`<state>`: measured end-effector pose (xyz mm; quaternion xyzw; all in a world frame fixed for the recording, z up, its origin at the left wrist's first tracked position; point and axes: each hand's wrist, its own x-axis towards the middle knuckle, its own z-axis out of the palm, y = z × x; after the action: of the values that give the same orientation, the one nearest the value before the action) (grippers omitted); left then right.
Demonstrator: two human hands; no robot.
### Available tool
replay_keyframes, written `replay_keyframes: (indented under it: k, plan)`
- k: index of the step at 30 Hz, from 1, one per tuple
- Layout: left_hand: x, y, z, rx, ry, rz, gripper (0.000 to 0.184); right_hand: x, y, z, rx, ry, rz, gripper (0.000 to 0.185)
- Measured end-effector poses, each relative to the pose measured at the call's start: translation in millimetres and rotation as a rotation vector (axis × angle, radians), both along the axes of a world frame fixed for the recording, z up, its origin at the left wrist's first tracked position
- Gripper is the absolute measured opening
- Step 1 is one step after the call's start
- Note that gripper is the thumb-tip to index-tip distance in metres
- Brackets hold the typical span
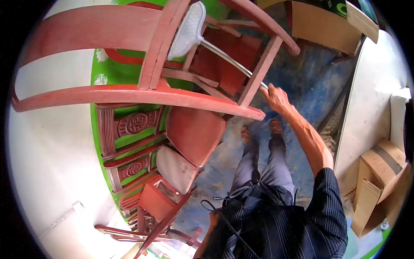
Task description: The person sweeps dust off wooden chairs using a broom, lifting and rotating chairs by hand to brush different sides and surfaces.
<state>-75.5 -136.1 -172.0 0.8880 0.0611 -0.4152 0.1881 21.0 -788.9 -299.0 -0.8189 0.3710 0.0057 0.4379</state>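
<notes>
My right hand point(277, 98) is closed around the metal handle of a long-handled mop point(226, 57) with a flat, white, fan-shaped head. The handle passes by a leg of an upturned red wooden chair point(185, 96), and the white head lies against its frame at the upper middle. Only a small part of my left hand or wrist point(214, 219) shows at my left side, beside a dark cord. Its fingers are hidden, so I cannot see whether it holds anything.
Several red wooden chairs point(196, 134) with carved backs line the green and white wall point(51, 159) on the left. A light-coloured board or tabletop point(366, 86) stands on the right. Cardboard boxes lie at the upper right point(323, 28) and lower right point(381, 168). The floor point(310, 86) is mottled blue.
</notes>
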Motion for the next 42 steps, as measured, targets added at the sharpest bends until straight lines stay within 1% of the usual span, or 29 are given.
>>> replay_keyframes:
  k: [1, 3, 4, 5, 7, 9, 10, 12, 14, 15, 16, 17, 19, 21, 22, 23, 24, 26, 27, 29, 30, 32, 33, 35, 36, 37, 39, 40, 42]
  plan:
    - [0.4, 2.4, -2.5, 0.012, 0.0, -0.003, 0.024, 9.2, -2.2, -3.0, -0.02, -0.036, -0.024, 0.049]
    - [-9.3, 52.0, -25.2, -0.124, -0.108, -0.117, 0.024, 10.5, 1.6, 1.8, 0.014, -0.026, -0.039, 0.049]
    - [-14.2, 63.3, -15.4, -0.111, -0.094, -0.116, 0.024, 5.6, 7.5, 5.9, 0.041, -0.008, -0.044, 0.049]
    - [-12.0, 62.4, -23.4, -0.102, -0.069, -0.113, 0.024, -7.6, 25.5, -14.8, -0.016, 0.032, -0.079, 0.051]
    - [-3.9, 55.1, -28.6, -0.102, -0.049, -0.11, 0.024, -38.9, 47.3, -20.9, 0.073, 0.083, -0.021, 0.05]
    - [7.0, 37.3, -20.5, -0.321, 0.023, 0.0, 0.024, -55.3, 65.5, -1.4, 0.16, 0.146, -0.036, 0.053]
    - [8.1, 25.2, -17.6, -0.323, 0.027, 0.003, 0.024, -59.1, 67.2, 3.8, 0.157, 0.152, -0.023, 0.054]
    - [22.9, -19.2, -5.7, -0.126, 0.027, 0.163, 0.023, -70.6, 72.5, 9.7, 0.157, 0.162, -0.02, 0.055]
    - [53.7, -47.1, 4.5, -0.129, 0.063, 0.195, 0.02, -77.2, 69.8, 6.9, 0.348, 0.094, -0.061, 0.053]
    - [70.7, -64.7, 16.0, -0.122, 0.102, 0.232, 0.019, -84.1, 68.4, 6.2, 0.346, 0.091, -0.06, 0.053]
    - [94.6, -97.4, 38.7, -0.264, 0.029, 0.14, 0.017, -92.5, 67.6, 5.8, 0.273, 0.141, -0.108, 0.053]
    - [119.2, -140.4, 65.2, -0.406, -0.043, 0.047, 0.023, -102.1, 67.3, 5.8, 0.2, 0.192, -0.155, 0.052]
    - [169.8, -227.5, 108.6, -0.485, -0.26, 0.303, 0.027, -114.2, 67.5, 12.6, 0.096, 0.278, -0.169, 0.047]
    - [229.8, -298.0, 161.2, -0.678, -0.483, 0.088, 0.034, -135.1, 69.7, -3.6, -0.022, 0.316, -0.139, 0.04]
    - [259.0, -320.3, 179.3, -0.779, -0.633, -0.068, 0.049, -144.7, 72.8, 0.0, -0.115, 0.257, -0.141, 0.031]
    - [275.6, -353.0, 207.1, -0.895, -0.699, -0.076, 0.069, -150.4, 76.4, -0.3, -0.115, 0.257, -0.142, 0.031]
    - [298.8, -365.2, 225.1, -1.041, -0.686, -0.188, 0.08, -155.8, 81.1, 0.2, -0.152, 0.18, -0.173, 0.028]
    - [321.3, -401.5, 260.8, -1.057, -0.87, -0.253, 0.077, -167.6, 86.1, -2.3, -0.201, 0.046, -0.186, 0.024]
    - [326.4, -416.0, 271.3, -1.058, -0.867, -0.262, 0.077, -171.7, 88.0, -7.3, -0.198, 0.045, -0.194, 0.024]
    - [336.7, -435.5, 285.9, -0.99, -0.878, -0.03, 0.073, -174.3, 92.9, -18.0, -0.081, 0.143, -0.215, 0.027]
    - [347.0, -435.7, 290.9, -0.99, -0.877, -0.043, 0.073, -172.6, 88.9, -12.2, -0.075, 0.14, -0.225, 0.027]
    - [368.7, -443.3, 299.2, -0.919, -0.978, -0.039, 0.069, -176.4, 76.2, -1.0, 0.247, 0.134, -0.264, 0.041]
    - [373.5, -451.0, 299.5, -0.923, -0.97, -0.05, 0.069, -183.4, 76.5, 0.4, 0.25, 0.136, -0.276, 0.041]
    - [383.0, -473.0, 305.0, -0.928, -1.076, -0.076, 0.053, -199.3, 77.2, 2.1, 0.501, 0.167, -0.317, 0.05]
    - [385.1, -482.7, 306.7, -0.963, -1.069, -0.066, 0.052, -210.1, 86.5, 0.0, 0.377, 0.157, -0.283, 0.051]
    - [393.1, -486.5, 303.2, -0.963, -1.069, -0.066, 0.052, -220.3, 100.2, -1.4, 0.259, 0.075, -0.308, 0.043]
    - [414.8, -481.3, 292.5, -0.938, -1.091, -0.089, 0.049, -237.9, 120.8, 3.8, 0.141, 0.202, -0.246, 0.032]
    - [426.0, -476.5, 285.7, -0.948, -1.166, -0.124, 0.051, -246.2, 129.6, 6.9, 0.145, 0.205, -0.249, 0.032]
    - [425.7, -478.7, 281.6, -0.979, -1.135, -0.138, 0.053, -255.8, 136.9, 18.5, -0.036, 0.188, -0.237, 0.028]
